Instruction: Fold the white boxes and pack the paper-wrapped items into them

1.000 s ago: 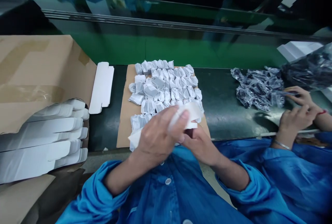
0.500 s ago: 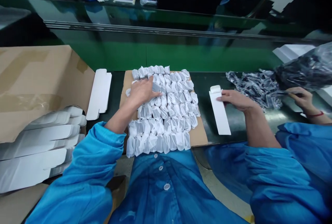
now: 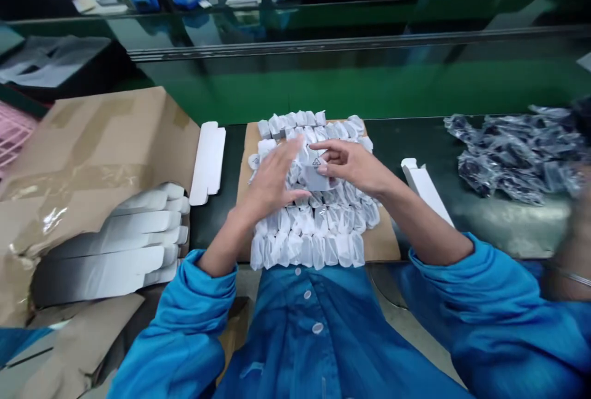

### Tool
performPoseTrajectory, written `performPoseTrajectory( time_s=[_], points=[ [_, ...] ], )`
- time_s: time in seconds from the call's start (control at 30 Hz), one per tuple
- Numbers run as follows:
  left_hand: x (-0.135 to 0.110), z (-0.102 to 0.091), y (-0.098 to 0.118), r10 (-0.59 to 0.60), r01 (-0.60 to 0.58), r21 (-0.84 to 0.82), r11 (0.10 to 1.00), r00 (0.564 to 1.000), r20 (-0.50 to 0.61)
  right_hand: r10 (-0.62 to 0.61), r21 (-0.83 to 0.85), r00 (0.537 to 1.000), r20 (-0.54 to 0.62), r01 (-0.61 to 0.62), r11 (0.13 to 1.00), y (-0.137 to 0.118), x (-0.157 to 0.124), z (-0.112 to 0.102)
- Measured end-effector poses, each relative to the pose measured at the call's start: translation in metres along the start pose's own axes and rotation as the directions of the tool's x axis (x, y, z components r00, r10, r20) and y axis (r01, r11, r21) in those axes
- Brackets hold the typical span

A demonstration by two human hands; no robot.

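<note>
Rows of small items wrapped in thin white bags (image 3: pixel 307 251) cover a brown cardboard sheet (image 3: pixel 385 245) in front of me. Over the middle rows, my right hand (image 3: pixel 351 165) pinches one small white-bagged packet (image 3: pixel 317 178), which has a printed recycling mark. My left hand (image 3: pixel 277 180) is at its left side, fingers spread and thumb stretched out toward the packet's lower edge. Whether that thumb touches it I cannot tell. A narrow white box (image 3: pixel 428 193) lies right of the sheet, partly behind my right forearm.
On the left, an open cardboard carton (image 3: pixel 138 122) holds several flat white boxes (image 3: pixel 138 223). Another flat white box (image 3: pixel 207 165) lies beside it. At right are clear-bagged dark items (image 3: pixel 512 146) and a co-worker's blurred arm (image 3: pixel 570 239). A low green wall (image 3: pixel 221 97) edges the far side.
My right hand has let go of the white box and moved left to a bagged packet. My left hand has stayed over the rows. The view has shifted left.
</note>
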State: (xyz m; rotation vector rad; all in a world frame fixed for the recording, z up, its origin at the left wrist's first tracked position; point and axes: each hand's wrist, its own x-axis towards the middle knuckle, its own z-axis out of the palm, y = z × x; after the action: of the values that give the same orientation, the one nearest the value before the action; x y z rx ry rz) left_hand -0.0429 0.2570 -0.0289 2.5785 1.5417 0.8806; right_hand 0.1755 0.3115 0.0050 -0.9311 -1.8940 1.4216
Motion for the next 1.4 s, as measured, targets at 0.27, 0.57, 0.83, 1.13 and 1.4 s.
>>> performPoseTrajectory(
  time_s=[0.27,0.57,0.83,1.13,1.4],
  points=[
    [-0.083,-0.033,-0.082,-0.621,0.635,0.097,0.766,0.771,-0.142,0.143,0.151,0.956,-0.254,-0.107,0.983,0.016,0.01,-0.033],
    [-0.078,-0.031,-0.07,-0.655,0.686,0.108,0.719,0.722,-0.224,0.015,0.199,0.95,-0.312,0.05,0.979,-0.019,0.01,-0.042],
    [0.018,-0.014,0.04,-0.339,0.363,-0.374,0.853,0.932,0.129,-0.008,0.253,0.979,-0.206,0.061,0.966,-0.035,0.009,-0.008],
    [0.024,0.013,0.035,-0.32,0.34,-0.201,0.918,0.939,0.126,-0.155,-0.063,0.872,-0.465,0.142,0.988,-0.025,-0.001,-0.024],
    [-0.01,-0.033,-0.025,-0.435,0.447,0.168,0.878,0.894,-0.108,-0.159,-0.403,0.902,-0.402,-0.018,0.915,0.033,0.007,-0.027]
  ],
)
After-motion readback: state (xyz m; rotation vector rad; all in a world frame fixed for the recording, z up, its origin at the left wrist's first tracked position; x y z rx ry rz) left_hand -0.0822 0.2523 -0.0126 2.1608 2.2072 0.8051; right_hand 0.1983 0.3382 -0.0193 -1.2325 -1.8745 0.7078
